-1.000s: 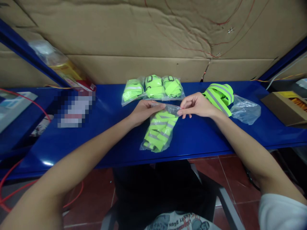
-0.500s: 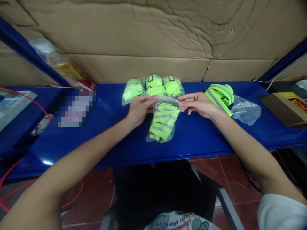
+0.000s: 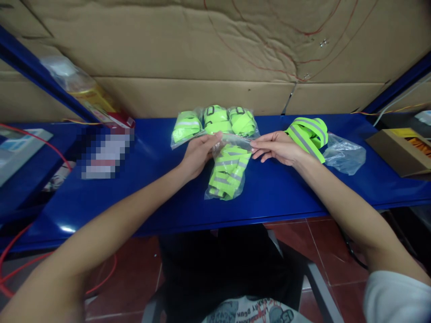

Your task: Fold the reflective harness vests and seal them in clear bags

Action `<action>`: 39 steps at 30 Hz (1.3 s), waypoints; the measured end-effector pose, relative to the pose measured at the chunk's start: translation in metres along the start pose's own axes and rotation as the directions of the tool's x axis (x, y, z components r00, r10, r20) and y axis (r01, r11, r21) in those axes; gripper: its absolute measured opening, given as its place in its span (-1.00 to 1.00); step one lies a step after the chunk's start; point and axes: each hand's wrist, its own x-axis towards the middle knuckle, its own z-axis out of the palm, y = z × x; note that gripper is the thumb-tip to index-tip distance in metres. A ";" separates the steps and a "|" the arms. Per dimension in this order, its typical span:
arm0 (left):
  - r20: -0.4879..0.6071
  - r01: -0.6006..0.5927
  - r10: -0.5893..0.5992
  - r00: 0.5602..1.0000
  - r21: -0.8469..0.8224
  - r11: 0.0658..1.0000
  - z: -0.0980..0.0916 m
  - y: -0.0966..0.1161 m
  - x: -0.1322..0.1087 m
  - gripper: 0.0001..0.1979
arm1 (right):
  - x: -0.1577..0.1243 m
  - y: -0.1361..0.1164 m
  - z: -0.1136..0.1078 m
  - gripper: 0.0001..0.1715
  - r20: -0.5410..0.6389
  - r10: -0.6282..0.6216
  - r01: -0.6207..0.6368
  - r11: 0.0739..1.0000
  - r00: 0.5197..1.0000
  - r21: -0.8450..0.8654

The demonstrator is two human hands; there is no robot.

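A clear plastic bag point(image 3: 229, 172) with a folded neon-yellow reflective strap inside lies on the blue table in front of me. At the top left corner of the bag's mouth, my left hand point(image 3: 198, 153) pinches the plastic between thumb and fingers. My right hand point(image 3: 274, 148) grips the opposite top corner, so the upper edge is stretched between the two. Just behind, several bagged neon straps point(image 3: 215, 120) lie in a row, some with black buckles showing. A loose neon strap point(image 3: 308, 134) is beyond my right hand, beside another clear bag point(image 3: 345, 154).
An open cardboard box point(image 3: 399, 152) with orange contents stands at the right. On the left a bottle with yellow liquid point(image 3: 89, 96) leans near a red box point(image 3: 124, 120). Cardboard sheeting point(image 3: 168, 49) backs the blue table point(image 3: 161, 211). Red cable point(image 3: 13, 255) loops at the lower left.
My right hand has shifted very slightly left along the bag's top edge. The bag and the other straps stay practically where they were.
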 end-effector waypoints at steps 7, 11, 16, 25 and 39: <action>0.042 -0.023 0.014 0.999 0.211 0.977 0.011 0.001 -0.013 -0.51 | 0.003 0.004 -0.001 -0.48 -0.023 0.060 -0.061 0.998 0.998 -0.031; 0.003 -0.024 0.024 1.000 0.164 0.986 0.011 0.000 -0.013 -0.49 | 0.004 0.004 -0.006 -0.51 0.016 0.070 -0.069 0.997 0.997 -0.039; -0.005 0.094 -0.094 0.996 0.077 0.993 0.008 -0.001 -0.010 -0.51 | 0.004 0.003 -0.007 -0.49 0.079 0.066 -0.064 0.998 0.995 -0.030; -0.012 0.034 -0.032 0.999 0.153 0.988 0.008 0.002 -0.011 -0.60 | 0.001 0.000 -0.001 -0.51 0.058 0.015 -0.010 0.997 0.998 -0.074; 0.137 -0.059 0.023 0.990 0.264 0.963 0.001 0.003 -0.009 -0.54 | -0.003 0.003 0.008 -0.50 0.114 -0.066 0.078 0.992 0.991 -0.103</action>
